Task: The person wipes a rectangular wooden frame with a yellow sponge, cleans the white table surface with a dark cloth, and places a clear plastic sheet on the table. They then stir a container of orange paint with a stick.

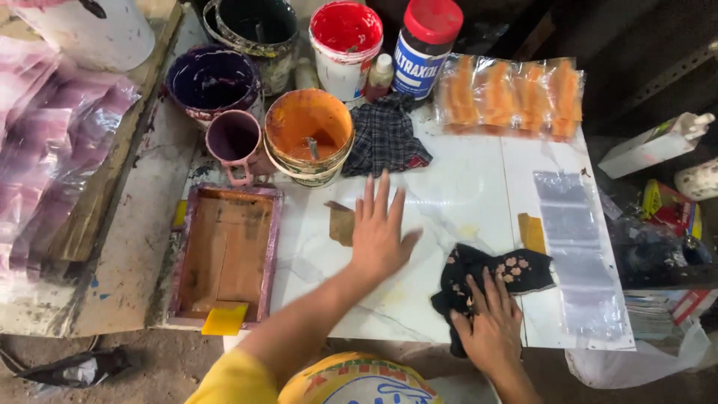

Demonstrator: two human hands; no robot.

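Wiping the white table point(464, 202): my right hand point(490, 325) presses the black cloth point(493, 273).
Cloth looks soft, light; grip its bunched 6 o'clock end. Left hand point(380, 232) flat, empty, at 9 o'clock.

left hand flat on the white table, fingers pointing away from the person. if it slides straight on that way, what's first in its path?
Probably the dark plaid cloth: the left hand lies flat on the white table, fingertips aimed up toward it, with bare tabletop between. The orange paint bucket sits just left of that line, so a slight drift could meet it instead.

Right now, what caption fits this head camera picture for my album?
Left hand flat on the white table, right hand pressing a black cloth, paint buckets behind.
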